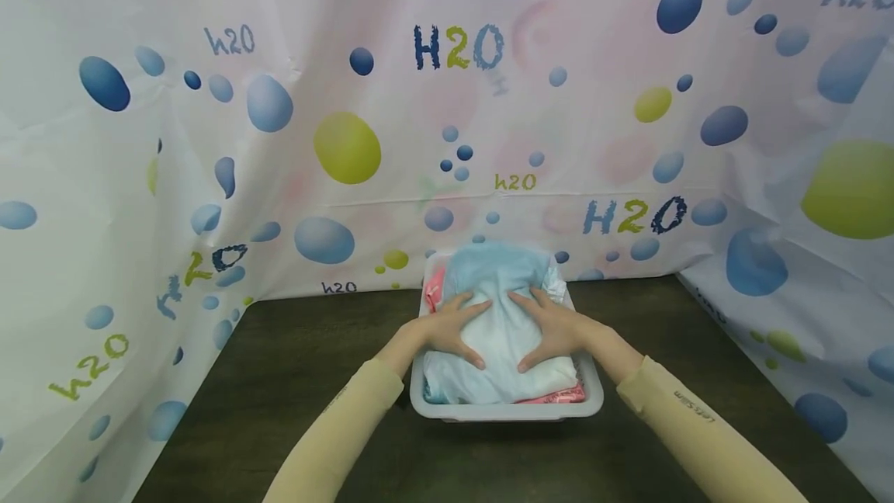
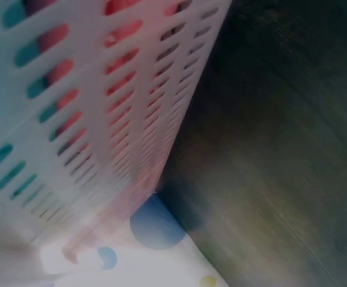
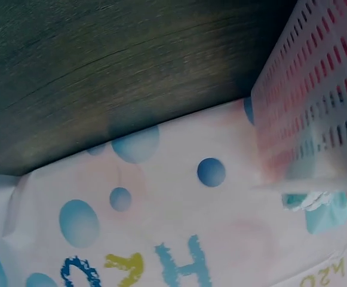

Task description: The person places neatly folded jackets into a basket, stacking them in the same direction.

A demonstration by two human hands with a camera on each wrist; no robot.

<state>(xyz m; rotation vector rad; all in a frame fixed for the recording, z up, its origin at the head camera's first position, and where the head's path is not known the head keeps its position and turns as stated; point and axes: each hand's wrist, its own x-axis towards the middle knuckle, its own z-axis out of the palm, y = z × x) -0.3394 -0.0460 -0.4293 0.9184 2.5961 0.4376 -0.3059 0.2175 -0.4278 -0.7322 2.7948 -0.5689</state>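
Observation:
A white plastic basket (image 1: 503, 412) stands on the dark table, filled with folded cloths. On top lies a pale blue and white cloth (image 1: 499, 344), bulging up toward the back. My left hand (image 1: 450, 328) rests on its left side with fingers spread. Across from it, my right hand (image 1: 556, 327) lies on the right side, its fingers also apart. Pink fabric (image 1: 434, 289) shows at the basket's left edge. Both wrist views show the slotted basket wall (image 2: 119, 101), with pink and teal cloth behind the slots; neither shows the fingers.
The dark wooden table (image 1: 314, 410) extends on both sides of the basket. Behind and beside it hangs a white curtain (image 1: 398, 91) printed with blue and green drops and H2O lettering, close to the basket's far end.

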